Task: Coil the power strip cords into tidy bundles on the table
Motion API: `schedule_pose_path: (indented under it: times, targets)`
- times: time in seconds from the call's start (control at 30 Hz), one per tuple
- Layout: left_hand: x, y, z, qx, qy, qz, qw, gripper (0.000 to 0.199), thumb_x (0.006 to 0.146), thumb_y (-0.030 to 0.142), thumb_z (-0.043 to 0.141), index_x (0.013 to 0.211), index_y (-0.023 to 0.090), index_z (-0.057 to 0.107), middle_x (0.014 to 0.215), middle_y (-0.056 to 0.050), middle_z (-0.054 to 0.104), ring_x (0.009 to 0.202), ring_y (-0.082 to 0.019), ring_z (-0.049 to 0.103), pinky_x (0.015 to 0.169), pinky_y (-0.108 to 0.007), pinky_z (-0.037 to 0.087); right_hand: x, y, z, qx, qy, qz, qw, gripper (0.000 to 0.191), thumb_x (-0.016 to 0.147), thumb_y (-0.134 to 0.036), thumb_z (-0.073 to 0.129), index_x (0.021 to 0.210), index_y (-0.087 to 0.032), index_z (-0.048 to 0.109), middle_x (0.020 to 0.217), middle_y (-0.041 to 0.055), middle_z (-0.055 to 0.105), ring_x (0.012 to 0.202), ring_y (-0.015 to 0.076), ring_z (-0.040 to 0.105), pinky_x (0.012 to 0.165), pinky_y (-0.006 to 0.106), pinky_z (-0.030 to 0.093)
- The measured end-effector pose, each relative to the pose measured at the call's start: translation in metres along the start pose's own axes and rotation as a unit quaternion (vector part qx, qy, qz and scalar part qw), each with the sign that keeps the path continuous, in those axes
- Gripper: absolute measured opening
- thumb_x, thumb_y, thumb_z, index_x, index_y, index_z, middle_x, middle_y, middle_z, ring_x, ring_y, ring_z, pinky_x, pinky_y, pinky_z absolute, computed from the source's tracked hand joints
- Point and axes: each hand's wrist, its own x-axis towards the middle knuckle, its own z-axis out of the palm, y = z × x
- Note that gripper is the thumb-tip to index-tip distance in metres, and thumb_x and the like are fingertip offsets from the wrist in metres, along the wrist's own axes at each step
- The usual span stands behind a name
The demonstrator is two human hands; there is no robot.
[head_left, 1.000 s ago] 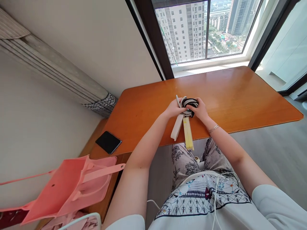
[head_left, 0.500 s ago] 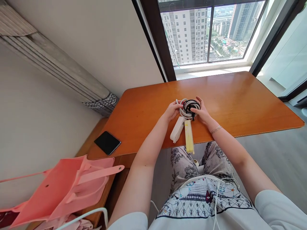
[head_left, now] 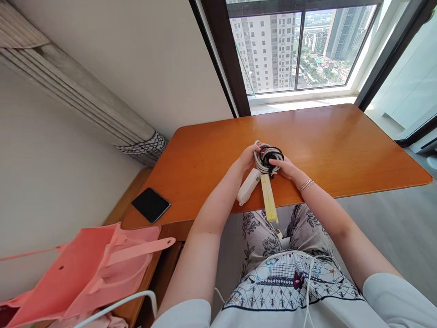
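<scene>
Between my hands is a bundle of coiled white cable (head_left: pixel 258 160) with a black cable (head_left: pixel 272 158) looped in with it. My left hand (head_left: pixel 249 157) grips the white loops on the left side, fingers closed round them. On the right side my right hand (head_left: pixel 286 167) holds the coil, its thumb lying across the black loops and its other fingers mostly hidden. Below the coil hang a white power strip (head_left: pixel 249 187) and a pale yellow power strip (head_left: pixel 269 198), spread apart at an angle. The yellow one reaches past the table's front edge.
The brown wooden table (head_left: pixel 324 146) stretches to the window (head_left: pixel 300 50). A black tablet or phone (head_left: pixel 150 205) lies at its left corner. Beside it, lower left, stands an open pink bag (head_left: pixel 88 273). A curtain (head_left: pixel 85 100) hangs along the left wall.
The coil has tilted and shifted slightly down. The lower ends of the two strips have swung a little farther apart. My right fingers have drawn in behind the coil.
</scene>
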Motion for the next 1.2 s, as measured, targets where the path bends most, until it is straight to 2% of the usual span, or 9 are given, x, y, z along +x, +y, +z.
schedule_pose_path:
  times: [0.13,0.27,0.37,0.47,0.6,0.77,0.9,1.07,1.2]
  targets:
    - [-0.001,0.013,-0.005,0.139,0.031,0.0,0.99,0.021,0.06,0.026,0.063,0.077,0.017,0.068,0.086,-0.005,0.073,0.102,-0.027,0.066,0.103,-0.041,0.046,0.0,0.001,0.002,0.007,0.054,-0.027,0.998,0.056,0.054,-0.049,0.094,0.1,-0.023,0.075,0.103,0.0027,0.078,0.105,0.0265,0.07,0.096,0.041,0.058]
    - [-0.019,0.027,-0.023,0.222,0.092,-0.039,0.97,0.04,0.073,0.047,0.061,0.1,0.02,0.073,0.127,-0.01,0.073,0.131,-0.035,0.057,0.114,-0.055,0.035,0.005,0.005,-0.003,0.029,0.124,-0.033,0.991,0.055,0.053,-0.052,0.095,0.094,-0.023,0.071,0.089,0.0018,0.076,0.092,0.0248,0.071,0.082,0.038,0.061]
    - [-0.041,0.025,-0.028,0.3,0.137,-0.023,0.944,0.056,0.078,0.055,0.059,0.12,0.02,0.068,0.146,-0.014,0.062,0.141,-0.036,0.051,0.115,-0.052,0.035,0.012,0.011,-0.008,0.055,0.192,-0.058,0.978,0.055,0.052,-0.051,0.094,0.09,-0.024,0.066,0.082,0.0001,0.073,0.084,0.0223,0.07,0.076,0.036,0.06]
    - [-0.066,0.012,-0.019,0.43,0.125,0.002,0.894,0.085,0.073,0.066,0.069,0.144,0.021,0.053,0.161,-0.019,0.045,0.151,-0.038,0.038,0.119,-0.049,0.032,0.018,0.014,-0.013,0.067,0.24,-0.088,0.964,0.053,0.055,-0.051,0.092,0.089,-0.024,0.063,0.084,-0.0009,0.073,0.084,0.0207,0.07,0.08,0.036,0.06]
    - [-0.092,-0.003,0.004,0.601,0.076,-0.019,0.795,0.127,0.048,0.067,0.089,0.156,0.024,0.039,0.171,-0.024,0.02,0.156,-0.051,0.019,0.122,-0.061,0.021,0.021,0.012,-0.02,0.03,0.232,-0.09,0.968,0.055,0.057,-0.054,0.089,0.093,-0.025,0.061,0.091,0.0008,0.074,0.094,0.0233,0.071,0.089,0.04,0.059]
    - [-0.102,-0.004,0.02,0.674,0.083,-0.023,0.733,0.104,0.065,0.042,0.08,0.158,0.021,0.037,0.145,-0.025,0.053,0.138,-0.049,0.047,0.113,-0.058,0.036,0.018,0.001,-0.026,-0.016,0.18,-0.046,0.983,0.059,0.054,-0.059,0.09,0.093,-0.025,0.062,0.094,0.0039,0.075,0.102,0.0281,0.071,0.092,0.043,0.058]
    - [-0.106,-0.004,0.018,0.653,0.101,-0.021,0.75,0.085,0.074,0.033,0.068,0.154,0.018,0.041,0.134,-0.02,0.056,0.124,-0.041,0.06,0.104,-0.049,0.048,0.016,-0.002,-0.027,-0.024,0.19,-0.052,0.98,0.062,0.055,-0.055,0.091,0.104,-0.027,0.064,0.113,0.0027,0.075,0.112,0.0246,0.068,0.097,0.038,0.056]
    - [-0.108,-0.005,0.008,0.637,0.136,0.025,0.758,0.079,0.074,0.026,0.066,0.15,0.02,0.045,0.135,-0.016,0.054,0.123,-0.038,0.06,0.105,-0.048,0.049,0.016,0.005,-0.034,-0.076,0.242,-0.025,0.967,0.06,0.066,-0.055,0.083,0.116,-0.027,0.065,0.137,0.0048,0.066,0.13,0.0239,0.058,0.101,0.038,0.052]
    - [-0.104,-0.003,-0.007,0.636,0.183,0.037,0.749,0.078,0.073,0.025,0.067,0.148,0.023,0.045,0.138,-0.015,0.052,0.126,-0.039,0.058,0.108,-0.048,0.048,0.017,0.011,-0.04,-0.07,0.271,-0.014,0.96,0.062,0.063,-0.046,0.085,0.117,-0.027,0.064,0.136,0.0067,0.065,0.125,0.0221,0.06,0.1,0.036,0.053]
